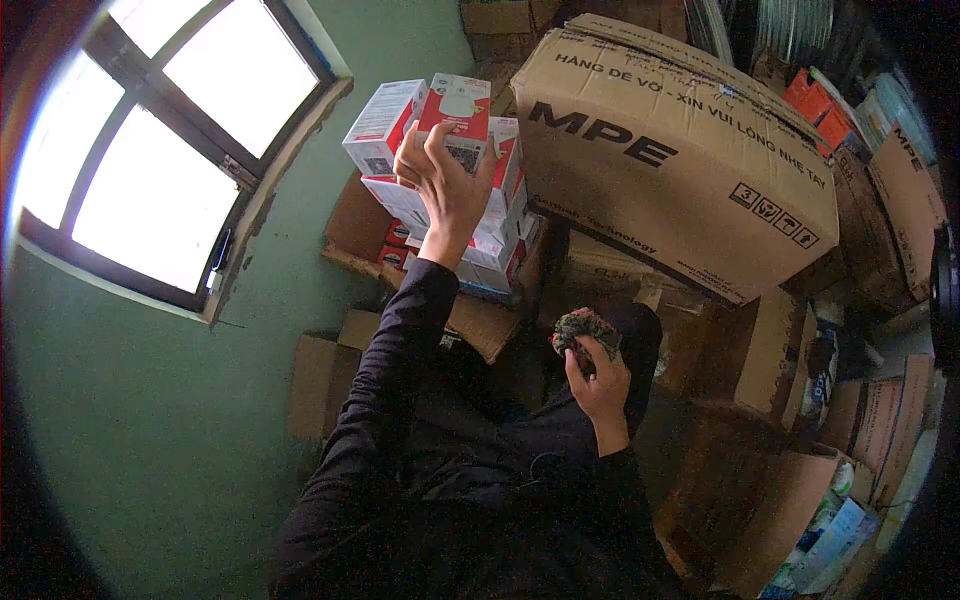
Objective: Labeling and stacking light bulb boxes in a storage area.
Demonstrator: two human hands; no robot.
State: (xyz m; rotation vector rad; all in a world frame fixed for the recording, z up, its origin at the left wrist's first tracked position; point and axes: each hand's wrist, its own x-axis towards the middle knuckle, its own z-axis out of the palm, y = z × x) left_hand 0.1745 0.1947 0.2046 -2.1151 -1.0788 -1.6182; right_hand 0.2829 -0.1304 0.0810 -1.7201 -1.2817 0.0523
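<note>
At the top of a stack by the window wall, my left hand has its fingers and thumb around the sides of a small red-and-white box. Another white-and-red box sits close beside it on the left, and more such boxes lie beneath. The stack rests in an open brown carton. Above my right knee, my right hand pinches a crumpled dark rag with reddish patches. Its palm and some fingers are hidden from view.
A large brown carton stands tilted just right of the stack. Further cartons crowd the right side, one of them open near the lower right. The green wall and a dark-framed window are on the left.
</note>
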